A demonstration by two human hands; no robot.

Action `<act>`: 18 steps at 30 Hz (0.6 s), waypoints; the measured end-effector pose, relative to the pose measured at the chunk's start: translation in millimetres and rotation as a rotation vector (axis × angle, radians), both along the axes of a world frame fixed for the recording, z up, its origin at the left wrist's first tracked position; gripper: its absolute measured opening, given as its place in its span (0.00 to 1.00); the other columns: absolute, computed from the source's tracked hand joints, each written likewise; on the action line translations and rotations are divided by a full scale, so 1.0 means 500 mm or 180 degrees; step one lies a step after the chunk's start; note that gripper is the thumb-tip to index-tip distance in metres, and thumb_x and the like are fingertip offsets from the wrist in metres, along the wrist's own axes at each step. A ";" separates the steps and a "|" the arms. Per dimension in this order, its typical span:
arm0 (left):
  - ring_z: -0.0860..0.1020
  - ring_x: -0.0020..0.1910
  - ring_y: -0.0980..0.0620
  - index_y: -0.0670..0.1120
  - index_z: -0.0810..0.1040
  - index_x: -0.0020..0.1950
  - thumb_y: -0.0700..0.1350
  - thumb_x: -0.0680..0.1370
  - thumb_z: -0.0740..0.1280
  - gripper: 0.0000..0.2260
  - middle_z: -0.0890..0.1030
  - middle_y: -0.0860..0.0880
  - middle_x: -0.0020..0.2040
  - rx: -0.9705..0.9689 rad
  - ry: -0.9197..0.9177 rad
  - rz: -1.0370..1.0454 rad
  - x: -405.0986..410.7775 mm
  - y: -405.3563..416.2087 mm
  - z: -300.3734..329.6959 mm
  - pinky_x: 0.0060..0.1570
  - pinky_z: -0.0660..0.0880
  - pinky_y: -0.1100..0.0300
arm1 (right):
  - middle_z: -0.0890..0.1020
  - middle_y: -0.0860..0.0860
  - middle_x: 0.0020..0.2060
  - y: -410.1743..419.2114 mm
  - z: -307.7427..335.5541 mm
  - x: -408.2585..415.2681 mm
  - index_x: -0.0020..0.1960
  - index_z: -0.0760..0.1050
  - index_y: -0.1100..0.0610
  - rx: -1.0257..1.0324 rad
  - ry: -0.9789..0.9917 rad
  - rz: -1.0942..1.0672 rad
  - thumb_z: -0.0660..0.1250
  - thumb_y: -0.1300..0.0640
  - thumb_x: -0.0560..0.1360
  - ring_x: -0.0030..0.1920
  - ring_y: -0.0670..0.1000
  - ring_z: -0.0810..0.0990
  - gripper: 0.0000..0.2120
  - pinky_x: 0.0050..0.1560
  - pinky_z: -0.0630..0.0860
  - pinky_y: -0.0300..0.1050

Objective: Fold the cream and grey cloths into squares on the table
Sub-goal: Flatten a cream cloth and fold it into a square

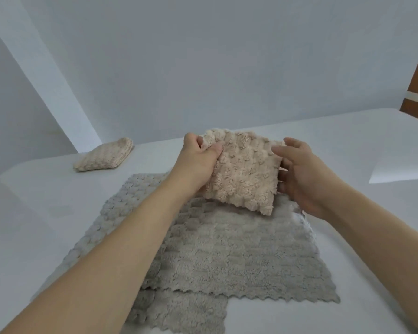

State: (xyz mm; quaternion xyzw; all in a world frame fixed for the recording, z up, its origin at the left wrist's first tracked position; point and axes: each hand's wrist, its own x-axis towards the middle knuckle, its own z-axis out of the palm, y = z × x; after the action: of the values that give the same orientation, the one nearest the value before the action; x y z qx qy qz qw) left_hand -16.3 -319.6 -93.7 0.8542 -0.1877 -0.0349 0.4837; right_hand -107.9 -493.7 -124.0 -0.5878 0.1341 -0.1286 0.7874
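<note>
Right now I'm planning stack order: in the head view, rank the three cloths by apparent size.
1. Grey cloth, spread flat, largest.
2. Held cream cloth.
3. Folded cream cloth, though it lies farther away, so these two may match.

Folded cream cloth (244, 169), nubby, tilted between left hand (198, 160) and right hand (302, 174); grey cloths (215, 249), flat, overlapping, beneath both; second folded cream cloth (104, 155) far left of left hand.
</note>
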 end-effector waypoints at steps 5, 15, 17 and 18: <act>0.64 0.26 0.55 0.47 0.62 0.50 0.48 0.78 0.57 0.06 0.64 0.50 0.35 -0.0593 0.0298 0.0278 0.054 -0.061 -0.004 0.27 0.62 0.61 | 0.74 0.54 0.42 -0.009 0.010 0.066 0.67 0.58 0.48 -0.0887 0.0212 -0.0689 0.56 0.65 0.79 0.33 0.52 0.73 0.21 0.27 0.70 0.42; 0.68 0.34 0.47 0.46 0.63 0.54 0.32 0.75 0.51 0.13 0.72 0.44 0.41 0.0273 -0.0624 0.0049 0.195 -0.202 -0.013 0.27 0.63 0.55 | 0.72 0.58 0.49 -0.129 0.069 0.275 0.58 0.66 0.64 -0.3235 0.0523 -0.1102 0.54 0.69 0.74 0.43 0.56 0.72 0.14 0.41 0.69 0.49; 0.70 0.35 0.47 0.45 0.67 0.51 0.31 0.75 0.51 0.12 0.74 0.42 0.47 0.0201 -0.0854 0.0075 0.227 -0.232 -0.033 0.27 0.64 0.57 | 0.71 0.59 0.51 -0.148 0.063 0.304 0.54 0.69 0.64 -0.3575 0.0621 -0.1094 0.55 0.69 0.74 0.46 0.58 0.71 0.11 0.43 0.68 0.48; 0.72 0.38 0.46 0.45 0.69 0.51 0.33 0.75 0.51 0.12 0.74 0.42 0.50 0.0269 -0.0962 0.0096 0.241 -0.244 -0.050 0.30 0.66 0.57 | 0.71 0.59 0.50 -0.155 0.050 0.314 0.51 0.70 0.63 -0.3748 0.0681 -0.1076 0.55 0.70 0.74 0.47 0.58 0.70 0.09 0.43 0.67 0.47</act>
State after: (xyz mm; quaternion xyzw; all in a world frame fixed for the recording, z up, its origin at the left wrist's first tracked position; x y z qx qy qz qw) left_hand 104.4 -441.4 -118.6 0.8720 -0.2439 0.0935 0.4140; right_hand 49.2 -570.9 -98.9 -0.9037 0.2100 -0.2441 0.2820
